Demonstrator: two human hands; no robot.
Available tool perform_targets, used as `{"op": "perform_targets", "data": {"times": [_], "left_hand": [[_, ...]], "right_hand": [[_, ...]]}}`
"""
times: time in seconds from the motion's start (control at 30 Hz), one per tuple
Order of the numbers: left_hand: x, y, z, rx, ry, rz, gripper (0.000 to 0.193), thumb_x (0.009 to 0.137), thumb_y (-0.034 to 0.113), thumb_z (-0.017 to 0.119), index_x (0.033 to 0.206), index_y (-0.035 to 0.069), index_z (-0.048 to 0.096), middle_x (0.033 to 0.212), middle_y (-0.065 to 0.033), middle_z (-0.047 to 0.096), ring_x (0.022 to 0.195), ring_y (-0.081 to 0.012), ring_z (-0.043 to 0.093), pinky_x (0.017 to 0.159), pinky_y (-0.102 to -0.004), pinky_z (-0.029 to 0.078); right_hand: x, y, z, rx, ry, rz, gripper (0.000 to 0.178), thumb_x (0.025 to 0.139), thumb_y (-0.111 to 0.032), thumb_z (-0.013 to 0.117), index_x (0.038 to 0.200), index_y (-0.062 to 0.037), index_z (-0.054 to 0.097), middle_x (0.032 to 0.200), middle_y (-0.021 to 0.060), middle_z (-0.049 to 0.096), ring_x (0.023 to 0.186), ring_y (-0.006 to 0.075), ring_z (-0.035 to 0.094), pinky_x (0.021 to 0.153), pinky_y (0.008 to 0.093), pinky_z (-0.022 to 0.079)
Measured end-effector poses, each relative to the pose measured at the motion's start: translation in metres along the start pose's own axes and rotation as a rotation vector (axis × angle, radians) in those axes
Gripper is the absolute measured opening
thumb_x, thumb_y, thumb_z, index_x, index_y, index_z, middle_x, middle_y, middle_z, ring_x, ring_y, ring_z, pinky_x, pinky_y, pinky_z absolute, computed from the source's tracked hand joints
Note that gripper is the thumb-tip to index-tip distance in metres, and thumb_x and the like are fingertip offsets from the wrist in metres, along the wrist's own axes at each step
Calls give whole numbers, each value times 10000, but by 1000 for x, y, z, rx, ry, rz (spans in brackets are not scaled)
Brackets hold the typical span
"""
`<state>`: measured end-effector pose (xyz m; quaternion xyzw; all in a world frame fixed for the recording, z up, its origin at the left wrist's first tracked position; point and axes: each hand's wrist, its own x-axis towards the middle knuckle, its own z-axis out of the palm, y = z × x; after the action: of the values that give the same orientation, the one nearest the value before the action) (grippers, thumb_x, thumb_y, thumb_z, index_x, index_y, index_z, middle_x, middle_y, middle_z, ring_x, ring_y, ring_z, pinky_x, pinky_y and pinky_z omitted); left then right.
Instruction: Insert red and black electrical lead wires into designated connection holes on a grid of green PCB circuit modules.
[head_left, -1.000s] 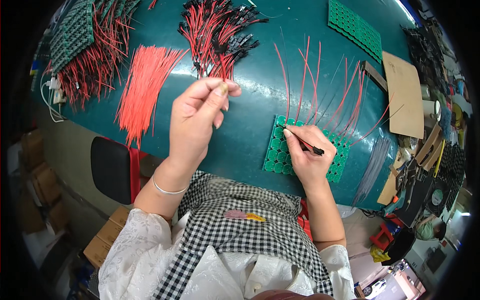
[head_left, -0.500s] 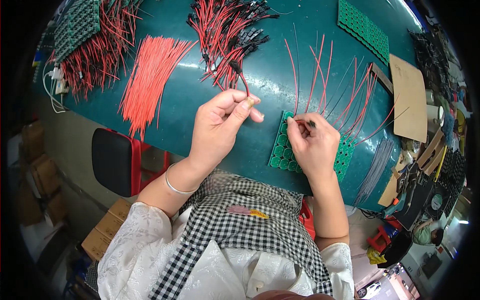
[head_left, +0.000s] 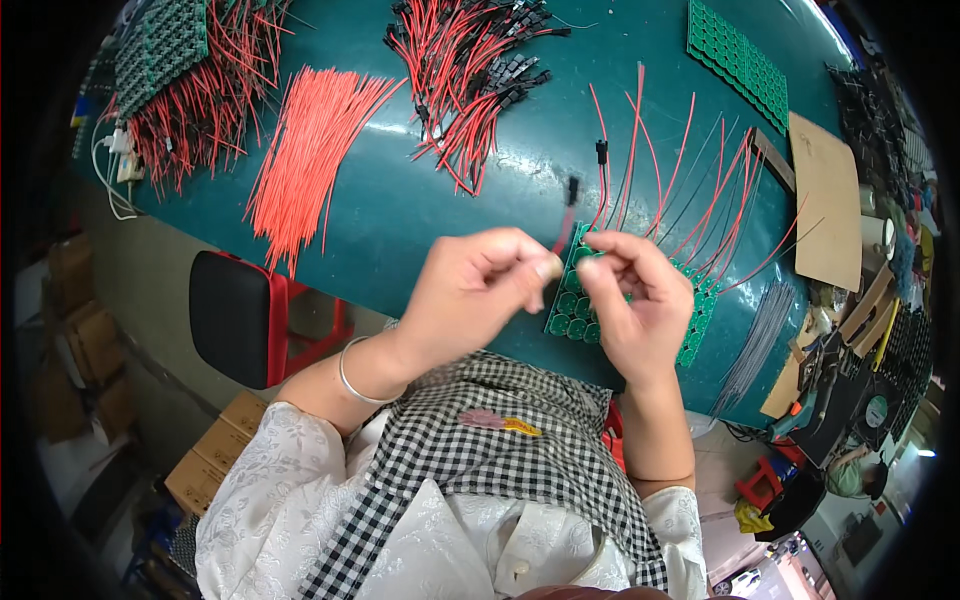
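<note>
Pinched between my left thumb and fingers (head_left: 480,285), just left of the circuit board, is a short red-and-black wire lead whose black connector (head_left: 573,190) points up; it is slightly blurred. My right hand (head_left: 645,310) hovers over the green circuit board panel (head_left: 572,302), thumb and forefinger apart, with nothing visible between them. That hand hides the panel's middle. Thin red and dark wires (head_left: 657,180) rise from the panel's far edge. Among them, at the panel's far left corner, stands another lead with a black connector (head_left: 602,152).
A bundle of red wires (head_left: 310,160) lies left on the green table (head_left: 400,240). Beyond are piled connector leads (head_left: 480,80) and stacked boards (head_left: 160,55). Grey wires (head_left: 755,345) lie right of the panel, another green panel (head_left: 738,60) and cardboard (head_left: 825,200) farther back.
My left hand has moved right with its lead, from near the connector pile to beside the panel. My right hand has let go of a connector lead, which now stands at the panel's far corner.
</note>
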<state>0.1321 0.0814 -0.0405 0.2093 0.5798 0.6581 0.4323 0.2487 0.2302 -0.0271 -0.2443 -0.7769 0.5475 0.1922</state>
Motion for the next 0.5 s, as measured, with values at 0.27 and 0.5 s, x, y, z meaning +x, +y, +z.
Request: {"op": "perform_targets", "data": {"times": [0.27, 0.5], "left_hand": [[-2, -4, 17, 356, -229, 116, 62, 942, 57, 677, 906, 13, 703, 731, -57, 699, 614, -95, 648, 535, -260, 478], [48, 23, -28, 1080, 401, 640, 203, 796, 66, 806, 967, 17, 709, 848, -123, 690, 695, -263, 673, 630, -357, 539]], "right_hand": [[-25, -9, -31, 315, -105, 248, 62, 935, 7, 693, 900, 58, 692, 910, 103, 696, 672, 96, 651, 546, 208, 519], [-12, 36, -22, -148, 251, 54, 42, 921, 15, 697, 896, 37, 672, 812, 85, 714, 612, 114, 677, 510, 232, 514]]}}
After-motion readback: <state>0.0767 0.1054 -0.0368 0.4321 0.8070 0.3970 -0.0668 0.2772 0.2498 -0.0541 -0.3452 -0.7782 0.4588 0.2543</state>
